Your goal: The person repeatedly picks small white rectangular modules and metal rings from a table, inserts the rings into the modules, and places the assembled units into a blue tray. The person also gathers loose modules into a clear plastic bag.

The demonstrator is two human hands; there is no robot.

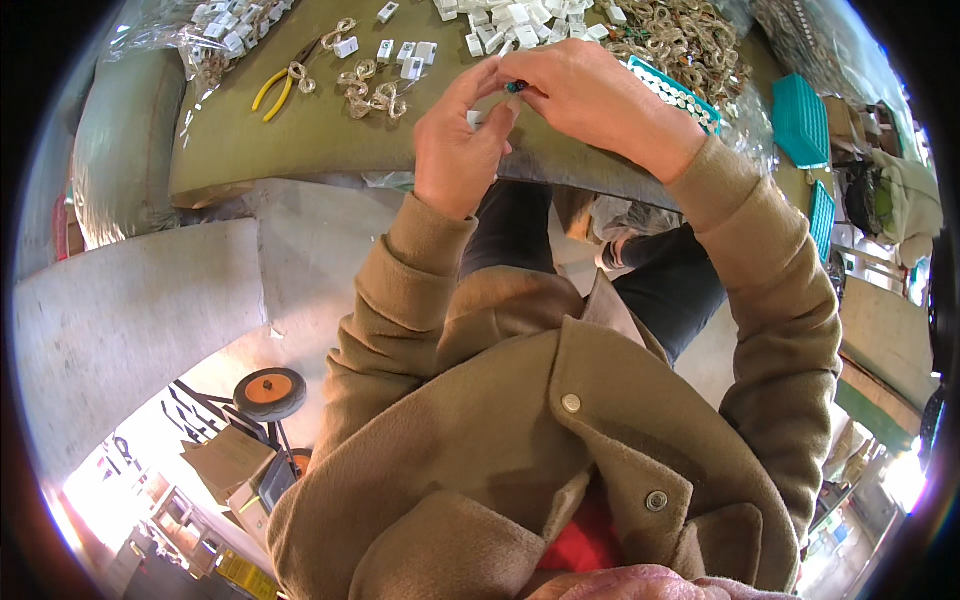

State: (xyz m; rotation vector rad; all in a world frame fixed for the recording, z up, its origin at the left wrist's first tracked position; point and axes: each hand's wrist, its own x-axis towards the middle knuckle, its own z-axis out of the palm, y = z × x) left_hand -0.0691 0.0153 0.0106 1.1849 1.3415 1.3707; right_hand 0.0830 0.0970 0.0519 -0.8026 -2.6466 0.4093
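Above the table's near edge, my left hand [455, 145] and my right hand [590, 98] meet, both closed in a pinch. Between their fingertips is a tiny dark green piece [515, 87], too small for me to name. A bit of something white [475, 118] shows beside my left fingers; I cannot tell whether it is held. Just beyond my left hand lie several small white plastic cases [412, 68] and coiled clear wires [385, 98]. Near my right wrist, a teal tray [712, 110] holds rows of small white round pieces.
Pliers with yellow handles [279, 95] lie at the left of the greenish table [330, 150]. White cases [515, 25] and coiled wires [680, 40] are heaped at the far side. Teal baskets [800, 120] are stacked at right. A wheeled cart [270, 393] stands at lower left.
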